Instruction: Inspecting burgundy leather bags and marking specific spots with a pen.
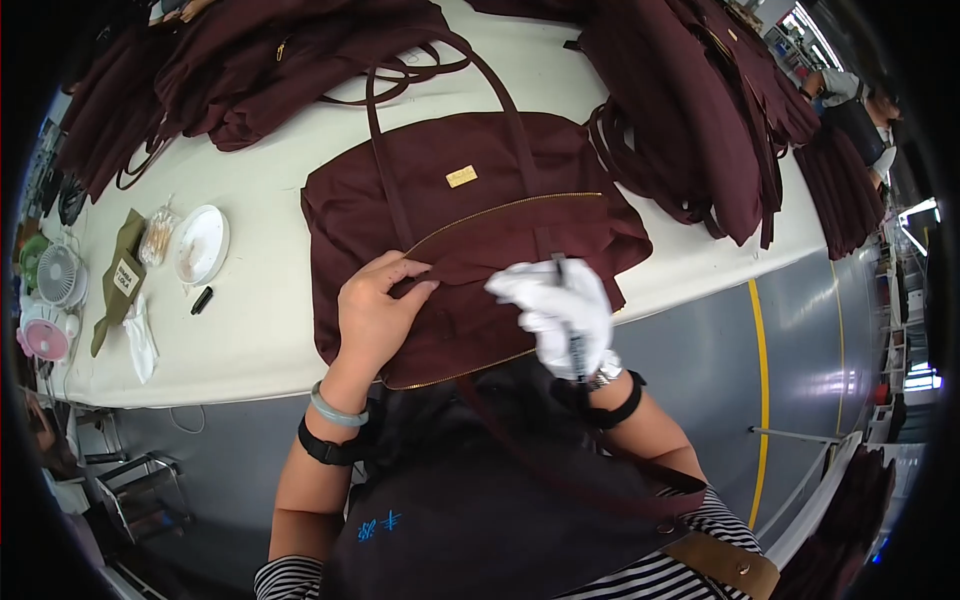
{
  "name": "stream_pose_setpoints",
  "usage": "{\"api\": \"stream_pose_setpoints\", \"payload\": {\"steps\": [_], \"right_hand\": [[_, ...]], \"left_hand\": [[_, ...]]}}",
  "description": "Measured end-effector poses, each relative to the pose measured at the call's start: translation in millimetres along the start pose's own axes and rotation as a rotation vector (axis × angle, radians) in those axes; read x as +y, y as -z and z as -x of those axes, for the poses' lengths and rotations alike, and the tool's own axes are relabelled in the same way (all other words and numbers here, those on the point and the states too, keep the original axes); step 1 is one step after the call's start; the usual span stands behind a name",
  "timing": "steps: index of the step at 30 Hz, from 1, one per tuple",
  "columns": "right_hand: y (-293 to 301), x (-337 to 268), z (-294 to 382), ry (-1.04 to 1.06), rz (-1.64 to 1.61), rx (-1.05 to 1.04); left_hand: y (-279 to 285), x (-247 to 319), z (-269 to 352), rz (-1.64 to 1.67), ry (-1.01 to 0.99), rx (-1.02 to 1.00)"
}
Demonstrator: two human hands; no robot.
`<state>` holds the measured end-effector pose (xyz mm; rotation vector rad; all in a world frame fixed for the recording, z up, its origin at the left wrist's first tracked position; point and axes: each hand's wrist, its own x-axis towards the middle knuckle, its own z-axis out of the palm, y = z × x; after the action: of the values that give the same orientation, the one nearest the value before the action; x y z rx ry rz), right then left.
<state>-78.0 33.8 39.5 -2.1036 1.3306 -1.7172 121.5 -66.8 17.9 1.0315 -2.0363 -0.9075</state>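
A burgundy fabric tote bag (450, 150) lies before me on the white table, its top zipper (517, 201) open in two gold-toothed edges. One handle loop points away over a small gold plate (461, 177); the other hangs against my dark apron. At the opening, my left hand (382, 307) is bare and pinches a fold of the inner fabric between thumb and fingers. My right hand (562, 315), in a white glove and slightly blurred, hovers over the right side of the opening. A dark pen-like tool (577, 356) runs through its grip, partly hidden by the fingers.
More burgundy bags (667, 112) are heaped right and far left. At left lie a black cap (201, 300), a white dish (202, 244), a bag of cotton swabs (159, 234), an olive cloth strip (120, 277) and small fans (61, 275). Another person (855, 112) is at far right.
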Motion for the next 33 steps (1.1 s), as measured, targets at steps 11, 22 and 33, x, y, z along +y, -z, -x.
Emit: {"api": "stream_pose_setpoints", "payload": {"steps": [11, 22, 33], "right_hand": [[59, -3, 47, -0.199, 0.051, 0.283], [43, 8, 46, -0.21, -0.012, 0.311], [36, 20, 22, -0.155, -0.185, 0.294]], "left_hand": [[51, 25, -21, -0.258, -0.051, -0.147], [-52, 62, -37, -0.665, -0.551, -0.132], [-63, 42, -39, -0.468, -0.486, -0.102]]}}
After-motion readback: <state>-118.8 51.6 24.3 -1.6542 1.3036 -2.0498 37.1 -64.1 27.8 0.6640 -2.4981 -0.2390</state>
